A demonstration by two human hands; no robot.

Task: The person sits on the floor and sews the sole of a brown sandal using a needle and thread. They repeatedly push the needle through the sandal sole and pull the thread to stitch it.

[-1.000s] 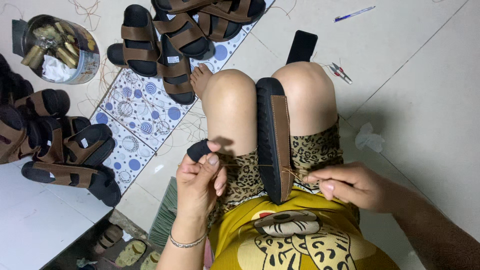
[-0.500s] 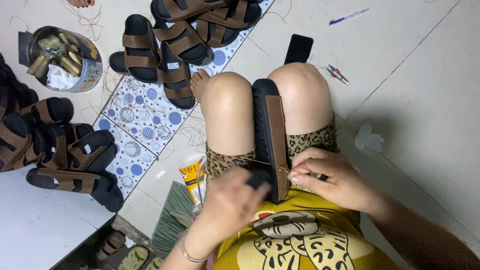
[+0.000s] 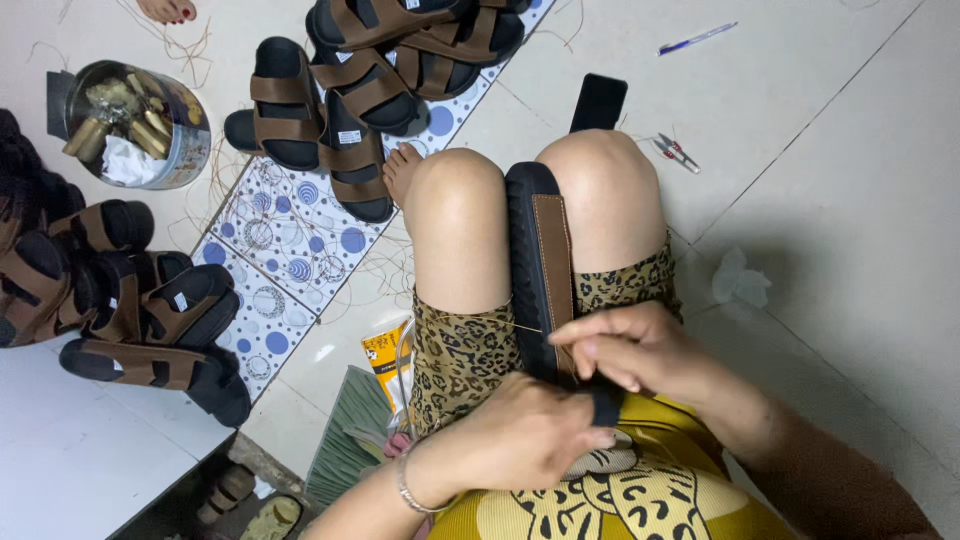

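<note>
Item 1: black sandal sole w/ brown strap (image 3: 540, 270), clamped upright on edge between the person's two bare knees, toe end pointing away from the body, near end at the lap.

Item 2: right hand (image 3: 640, 350), fingers curled shut, pinching at the sole's near end and the brown strap edge; a thin thread (image 3: 500, 325) runs taut from it to the left, across the leopard-print shorts.

Item 3: left hand (image 3: 525, 440), closed, thumb and fingers gripping the black near end of the sole just below the right hand; hands nearly touching. Bracelet on wrist.

Surroundings: 
- pile of finished brown-strap sandals (image 3: 350, 90) on patterned blue-dot mat (image 3: 280, 250), ahead-left. 
- Second heap of sandals (image 3: 110, 290) at far left. 
- Round tin (image 3: 140, 125) w/ spools and oddments, upper left. 
- Small snips (image 3: 675, 150) and blue pen (image 3: 697, 38) on floor tile, upper right, well apart from knees. 
- Black flat piece (image 3: 598, 100) beyond right knee. 
- Crumpled tissue (image 3: 740, 280) right of the thigh. 
- Yellow tube (image 3: 385, 360) beside the left thigh.
</note>
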